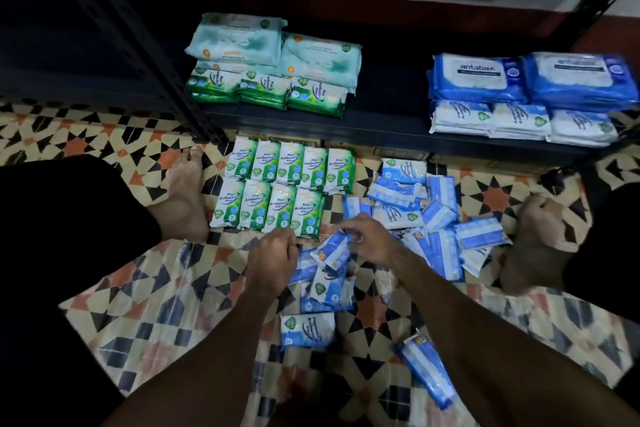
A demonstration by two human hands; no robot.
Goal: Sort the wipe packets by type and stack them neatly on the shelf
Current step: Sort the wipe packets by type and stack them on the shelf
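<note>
Right hand pinches the upper end of a small blue-and-white plastic wipe packet. Left hand is curled beside the packet; whether it grips cannot be told. Around them a loose pile of blue-and-white packets lies on the patterned floor, beside two neat rows of green-and-white packets reading "Pine Antibacterial Wipes". On the dark metal shelf stand pale teal "guardian" packs at left and blue "antabax" packs at right

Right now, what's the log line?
right hand: pinches blue packet | left hand: beside it | green packets: floor rows | shelf: partly stacked
</note>
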